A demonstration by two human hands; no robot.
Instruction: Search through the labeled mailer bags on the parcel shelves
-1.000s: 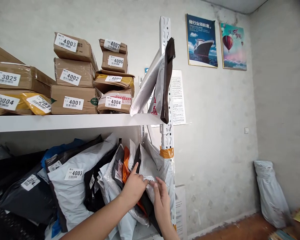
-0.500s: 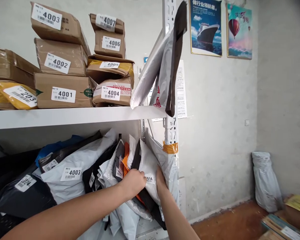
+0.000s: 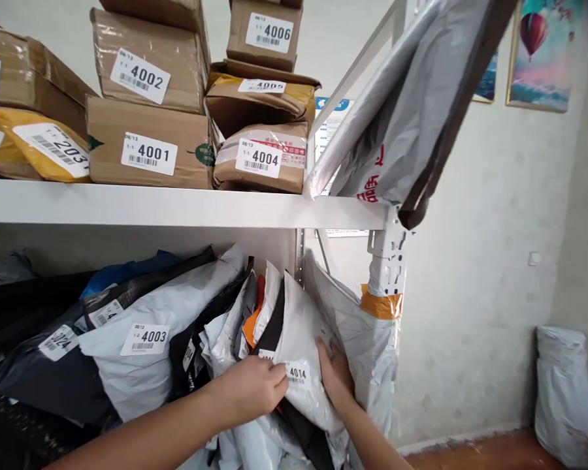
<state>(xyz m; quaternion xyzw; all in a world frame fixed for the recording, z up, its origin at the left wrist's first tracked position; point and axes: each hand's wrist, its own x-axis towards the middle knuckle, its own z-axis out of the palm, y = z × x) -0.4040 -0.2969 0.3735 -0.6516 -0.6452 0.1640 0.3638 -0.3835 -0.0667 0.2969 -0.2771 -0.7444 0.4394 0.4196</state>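
Hands meet on a white mailer bag [image 3: 301, 333] labelled 4014, standing upright among packed parcels on the lower shelf. The left hand [image 3: 255, 386] curls its fingers over the bag's front left edge beside the label, gripping it. The right hand [image 3: 336, 375] presses flat against the bag's right side, fingers spread, wedged between it and a larger grey bag [image 3: 362, 339]. Just left stand an orange parcel [image 3: 253, 320] and black mailers, then a pale bag marked 4003 [image 3: 147, 339]. Above, a white shelf board [image 3: 176, 205] carries brown boxes, one numbered 4001 [image 3: 149, 153] and another 4004 [image 3: 259, 160].
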